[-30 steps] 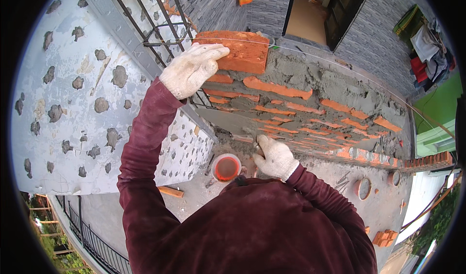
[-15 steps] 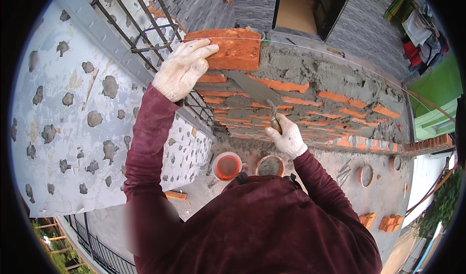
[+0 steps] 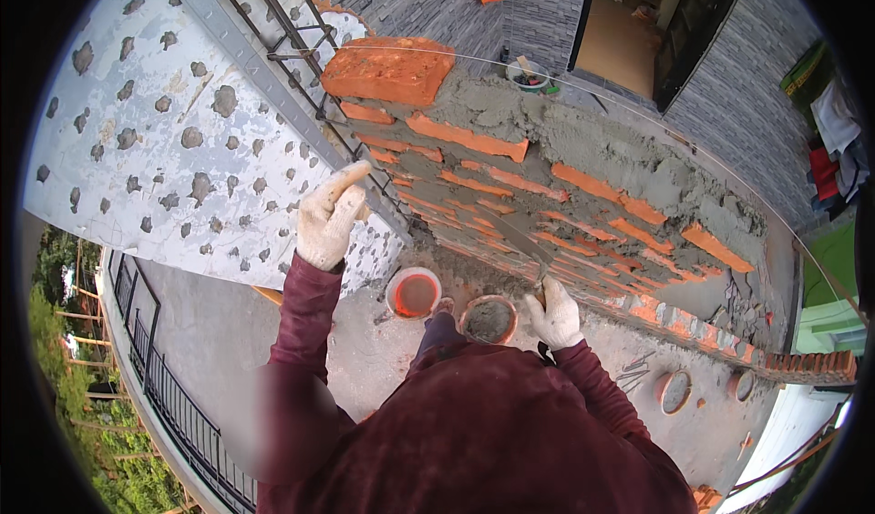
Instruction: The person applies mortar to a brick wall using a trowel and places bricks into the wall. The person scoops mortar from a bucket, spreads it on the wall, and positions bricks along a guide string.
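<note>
My right hand (image 3: pixel 556 313), in a white glove, grips the handle of a trowel (image 3: pixel 515 239) whose blade lies against the face of the brick wall (image 3: pixel 583 186), low down by the wet mortar joints. My left hand (image 3: pixel 330 215), also gloved, hangs free with nothing in it, beside the steel rebar bars (image 3: pixel 273 31) at the wall's left end. A single orange brick (image 3: pixel 387 69) sits on top of the wall at that end, well above my left hand. Below my right hand stands a bucket of grey mortar (image 3: pixel 489 320).
An orange bucket (image 3: pixel 415 293) stands left of the mortar bucket on the concrete slab. A white column with grey mortar dabs (image 3: pixel 155 140) rises at left. A black railing (image 3: pixel 173 405) edges the slab. A string line (image 3: pixel 638 113) runs over the wall; a small bowl (image 3: pixel 529 75) sits on top.
My left hand has let go of the top brick and dropped down to the left. My right hand has lowered with the trowel along the wall face toward the mortar bucket.
</note>
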Demonstrator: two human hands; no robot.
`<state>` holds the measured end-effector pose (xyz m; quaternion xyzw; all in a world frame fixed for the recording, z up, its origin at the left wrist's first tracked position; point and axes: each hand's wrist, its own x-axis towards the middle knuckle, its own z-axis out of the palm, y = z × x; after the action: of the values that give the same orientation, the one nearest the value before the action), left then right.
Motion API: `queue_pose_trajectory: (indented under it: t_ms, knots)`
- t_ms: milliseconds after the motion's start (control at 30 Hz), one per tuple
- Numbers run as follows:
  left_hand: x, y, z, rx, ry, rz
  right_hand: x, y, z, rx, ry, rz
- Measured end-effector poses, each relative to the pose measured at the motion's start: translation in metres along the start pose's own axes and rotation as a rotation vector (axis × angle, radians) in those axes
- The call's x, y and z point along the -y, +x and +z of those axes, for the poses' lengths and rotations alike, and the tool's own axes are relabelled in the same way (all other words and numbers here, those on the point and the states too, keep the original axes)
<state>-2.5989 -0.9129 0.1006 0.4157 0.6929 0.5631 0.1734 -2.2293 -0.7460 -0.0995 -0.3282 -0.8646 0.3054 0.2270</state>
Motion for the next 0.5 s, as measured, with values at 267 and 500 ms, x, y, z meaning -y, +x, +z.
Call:
queue_pose_trajectory:
  t_ms: [267, 500]
  knots:
    - [0.206, -0.405, 0.080, 0.637, 0.411, -1.012, -0.223, -0.199, 0.003, 0.897, -0.236, 1.252]
    - [0.165, -0.594, 0.130, 0.404, 0.116, -1.407, -0.078, -0.120, -0.091, 0.955, -0.138, 0.321]
